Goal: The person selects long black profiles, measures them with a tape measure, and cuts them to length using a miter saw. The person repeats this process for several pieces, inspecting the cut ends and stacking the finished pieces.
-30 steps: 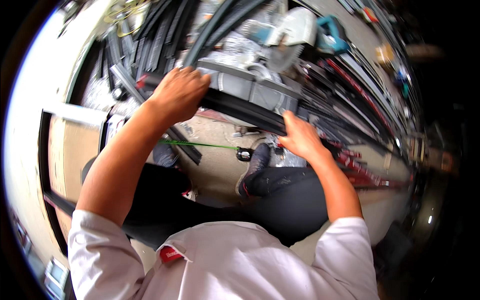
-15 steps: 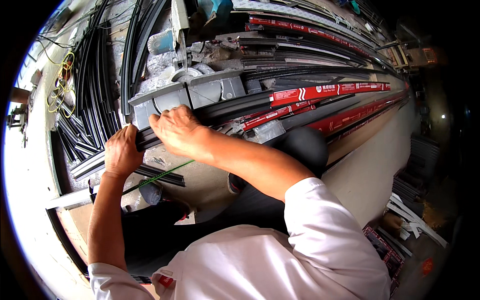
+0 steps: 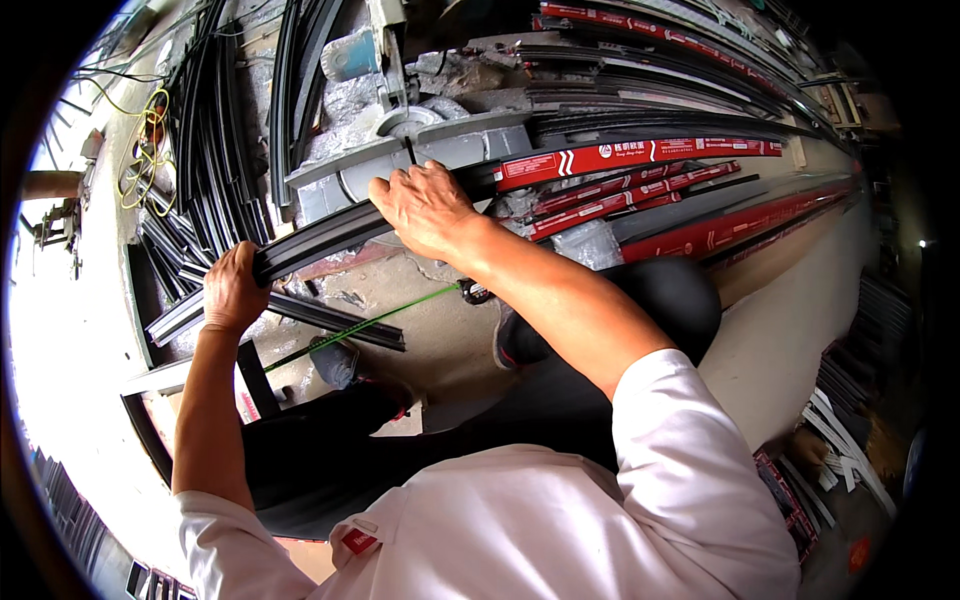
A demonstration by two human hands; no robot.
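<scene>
A long dark metal profile [image 3: 322, 238] lies slantwise across the grey base [image 3: 345, 182] of a mitre saw, its right stretch covered in red printed film [image 3: 620, 152]. Near its left end my left hand [image 3: 236, 290] is closed around it. My right hand [image 3: 428, 208] grips the same profile in front of the saw's slot, fingers curled over the far edge. Below the profile, a tape measure [image 3: 474, 291] lies with its green blade [image 3: 375, 325] drawn out to the left. The saw's blue housing [image 3: 350, 56] stands raised behind the base.
Bundles of dark profiles [image 3: 215, 130] lie at the far left beside a tangled yellow cord [image 3: 145, 160]. More profiles, some red-wrapped [image 3: 640, 195], are stacked to the right. Short black offcuts [image 3: 350, 322] rest near my shoe [image 3: 335, 362]. White strips [image 3: 845, 450] lie at lower right.
The profile has slid left across the saw base, its red film now closer to the slot. My hands are farther apart, the right one shifted rightward along the profile. The tape measure's case has come into view.
</scene>
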